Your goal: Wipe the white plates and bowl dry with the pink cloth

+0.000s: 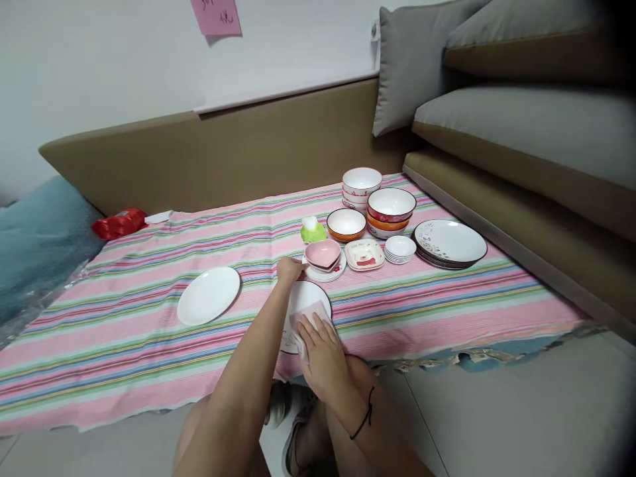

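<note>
My right hand (322,354) presses a white cloth (311,311) against a dark-rimmed white plate (315,289), its fingers stretched over the cloth. The plate lies at the front edge of the striped cover, partly hidden by my left forearm and right hand. Past the plate's far side, my left hand (289,269) has its fingers closed at the left rim of a small white plate (328,275); the fingertips are partly hidden. Pink heart-shaped bowls (322,253) are stacked on that small plate. Just behind them is a green leaf-shaped dish (313,232) with something white on it.
A white oval plate (209,295) lies to the left. On the right stand square dishes (365,254), small saucers (400,247), stacked bowls (391,202), an orange bowl (346,224) and patterned plates (450,240). Cushions (527,126) border the right side; a red bundle (119,224) sits far left.
</note>
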Available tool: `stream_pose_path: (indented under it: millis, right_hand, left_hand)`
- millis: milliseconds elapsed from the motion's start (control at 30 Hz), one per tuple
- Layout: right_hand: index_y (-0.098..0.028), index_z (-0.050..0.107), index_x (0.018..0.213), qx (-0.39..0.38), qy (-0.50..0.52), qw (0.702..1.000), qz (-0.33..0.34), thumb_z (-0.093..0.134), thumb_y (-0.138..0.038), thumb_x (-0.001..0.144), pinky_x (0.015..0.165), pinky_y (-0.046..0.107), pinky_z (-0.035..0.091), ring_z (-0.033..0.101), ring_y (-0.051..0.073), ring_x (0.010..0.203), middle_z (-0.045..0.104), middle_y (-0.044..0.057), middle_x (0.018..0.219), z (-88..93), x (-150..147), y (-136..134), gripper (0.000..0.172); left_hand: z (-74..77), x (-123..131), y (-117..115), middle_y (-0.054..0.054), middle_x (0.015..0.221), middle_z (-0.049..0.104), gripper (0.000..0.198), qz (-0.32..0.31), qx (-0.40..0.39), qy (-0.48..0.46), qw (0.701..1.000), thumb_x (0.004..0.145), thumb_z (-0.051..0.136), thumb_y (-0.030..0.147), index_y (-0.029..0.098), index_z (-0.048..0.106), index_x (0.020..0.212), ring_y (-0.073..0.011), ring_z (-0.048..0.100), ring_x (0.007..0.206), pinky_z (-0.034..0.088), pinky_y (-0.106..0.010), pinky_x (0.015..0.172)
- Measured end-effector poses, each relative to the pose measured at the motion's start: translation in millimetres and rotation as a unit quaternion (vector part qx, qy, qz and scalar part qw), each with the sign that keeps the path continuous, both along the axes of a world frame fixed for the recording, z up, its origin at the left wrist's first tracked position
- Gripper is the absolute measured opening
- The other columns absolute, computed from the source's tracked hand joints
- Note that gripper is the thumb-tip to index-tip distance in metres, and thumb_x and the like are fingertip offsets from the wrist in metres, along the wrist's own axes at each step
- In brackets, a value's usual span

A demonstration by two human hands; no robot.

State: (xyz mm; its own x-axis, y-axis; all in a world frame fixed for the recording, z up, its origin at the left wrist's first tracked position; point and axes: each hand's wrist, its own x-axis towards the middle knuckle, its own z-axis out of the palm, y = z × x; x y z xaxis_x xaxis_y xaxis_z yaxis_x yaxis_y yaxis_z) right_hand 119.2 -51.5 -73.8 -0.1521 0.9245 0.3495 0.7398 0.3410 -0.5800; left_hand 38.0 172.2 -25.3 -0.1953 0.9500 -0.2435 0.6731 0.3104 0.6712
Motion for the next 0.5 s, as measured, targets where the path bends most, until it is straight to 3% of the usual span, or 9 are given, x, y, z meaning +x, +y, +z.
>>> stream_pose_path:
  millis: [233, 500]
  right_hand:
    - [-0.018, 0.057, 0.139, 0.002, -0.004, 1.0, -0.005, 0.048, -0.019, 0.095, 0.119, 0.044, 0.029, 0.038, 0.026, 0.142, 0.052, 0.002, 0.148, 0.1, 0.3, -0.7, 0.045]
    - [-0.017, 0.056, 0.14, -0.008, -0.008, 1.0, 0.002, 0.049, -0.017, 0.093, 0.119, 0.046, 0.029, 0.038, 0.027, 0.142, 0.05, 0.003, 0.15, 3.7, 1.8, -1.5, 0.048]
  left_hand:
    - [-0.2, -1.5, -0.2, -0.004, 0.059, 0.07, 0.006, -0.004, -0.001, -0.009, 1.0, 0.071, 0.078, 0.02, 0.016, 0.079, 0.076, -0.0169, 0.068, 0.062, 0.049, -0.024, 0.062]
    - [2.9, -0.4, -2.4, -0.004, 0.06, 0.069, 0.008, 0.003, 0.006, -0.007, 1.0, 0.062, 0.082, 0.018, 0.016, 0.075, 0.065, -0.0186, 0.068, 0.069, 0.048, -0.025, 0.063]
